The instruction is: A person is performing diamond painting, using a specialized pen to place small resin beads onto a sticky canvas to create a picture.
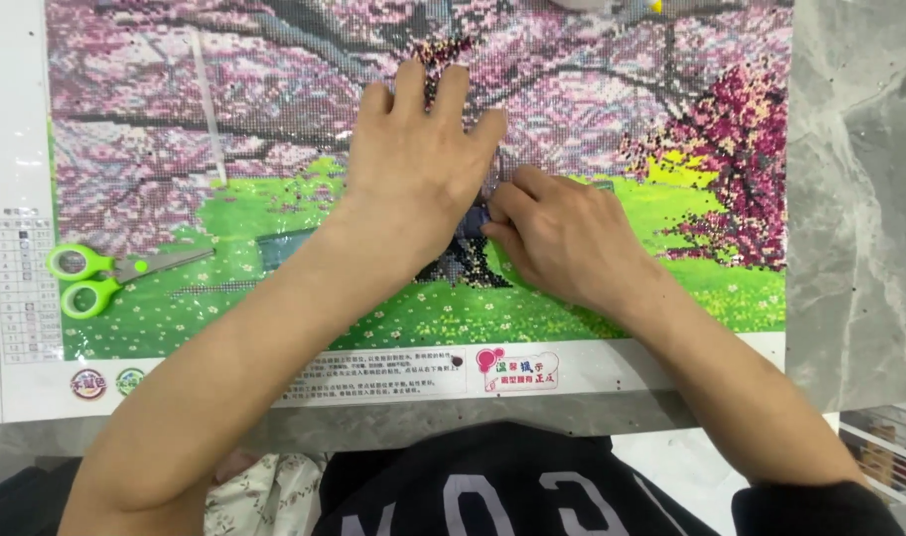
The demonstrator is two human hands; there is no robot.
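A grey marbled worktop [860, 199] carries a bead-picture canvas [224, 129]. The left hand [413, 174] lies flat, fingers spread, pinning the canvas steady; the right hand [562, 238] pinches something small at its centre. Green scissors [95, 276] rest within reach, left.

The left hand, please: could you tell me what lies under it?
The left hand lies flat, fingers spread, on the diamond painting canvas, over pink blossom and green grass areas. The patch beneath the palm is covered, so its state cannot be seen. The right hand pinches beside it.
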